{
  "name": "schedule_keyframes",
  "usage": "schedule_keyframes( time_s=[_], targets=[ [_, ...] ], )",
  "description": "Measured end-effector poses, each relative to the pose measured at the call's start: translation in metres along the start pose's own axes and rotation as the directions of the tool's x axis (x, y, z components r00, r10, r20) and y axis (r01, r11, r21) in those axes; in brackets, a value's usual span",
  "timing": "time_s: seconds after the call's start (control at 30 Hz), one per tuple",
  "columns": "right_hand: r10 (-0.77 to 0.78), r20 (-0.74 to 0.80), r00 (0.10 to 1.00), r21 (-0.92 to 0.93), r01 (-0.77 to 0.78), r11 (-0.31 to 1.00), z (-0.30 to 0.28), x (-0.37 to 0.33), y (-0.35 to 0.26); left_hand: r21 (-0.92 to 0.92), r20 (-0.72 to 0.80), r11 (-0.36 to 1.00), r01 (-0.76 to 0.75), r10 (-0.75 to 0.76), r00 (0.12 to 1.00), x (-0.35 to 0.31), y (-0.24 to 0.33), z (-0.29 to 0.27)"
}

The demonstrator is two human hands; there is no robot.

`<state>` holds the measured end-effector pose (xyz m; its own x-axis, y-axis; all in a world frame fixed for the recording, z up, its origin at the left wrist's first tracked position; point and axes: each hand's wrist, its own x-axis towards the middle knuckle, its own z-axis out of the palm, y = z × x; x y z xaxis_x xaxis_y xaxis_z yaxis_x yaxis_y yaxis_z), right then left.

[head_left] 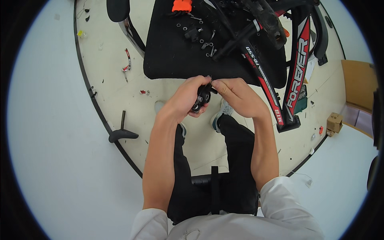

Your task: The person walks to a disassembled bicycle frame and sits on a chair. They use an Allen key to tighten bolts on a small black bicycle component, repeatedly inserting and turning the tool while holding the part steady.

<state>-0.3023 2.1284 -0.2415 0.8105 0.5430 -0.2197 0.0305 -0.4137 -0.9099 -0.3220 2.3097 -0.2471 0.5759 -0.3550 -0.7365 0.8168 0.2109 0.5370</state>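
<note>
Just beyond my knees, my left hand [185,97] is wrapped round a small black bicycle part [203,97] with round, bolt-like pieces, perhaps a derailleur. My right hand [237,95] is closed in a pinch at the upper right end of this part, thumb and forefinger pressed together. The fingers hide much of the part, and whatever tiny piece lies in the right fingertips is too small to make out. Both hands meet in front of the near edge of a black chair seat [168,60].
Loose bolts, nuts and washers [210,45] lie on the seat beside an orange object [182,5]. A black and red bicycle frame [298,60] leans over its right side. On the floor are a saddle with its post [124,135], a red-and-black piece [127,61] and a cardboard box [335,121].
</note>
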Motion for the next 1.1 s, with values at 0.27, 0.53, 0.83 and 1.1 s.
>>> schedule_keyframes(
  time_s=[0.27,0.53,0.83,1.1],
  targets=[
    [-0.115,-0.135,0.984,-0.111,0.1,0.989,0.011,0.005,-0.007,-0.115,0.134,0.993,-0.034,0.049,0.99,-0.003,0.0,-0.011],
    [-0.106,-0.271,0.957,-0.154,0.066,0.986,0.032,0.01,0.003,-0.026,-0.059,0.98,-0.199,0.197,0.979,0.002,-0.006,0.004],
    [-0.061,-0.362,0.93,-0.156,0.004,0.988,0.035,0.016,-0.007,-0.079,-0.101,0.94,-0.331,0.323,0.941,0.003,-0.007,0.011],
    [-0.032,-0.391,0.92,-0.008,0.031,0.999,0.038,0.016,-0.007,-0.087,-0.036,0.926,-0.368,0.366,0.93,0.004,-0.01,0.001]
  ],
)
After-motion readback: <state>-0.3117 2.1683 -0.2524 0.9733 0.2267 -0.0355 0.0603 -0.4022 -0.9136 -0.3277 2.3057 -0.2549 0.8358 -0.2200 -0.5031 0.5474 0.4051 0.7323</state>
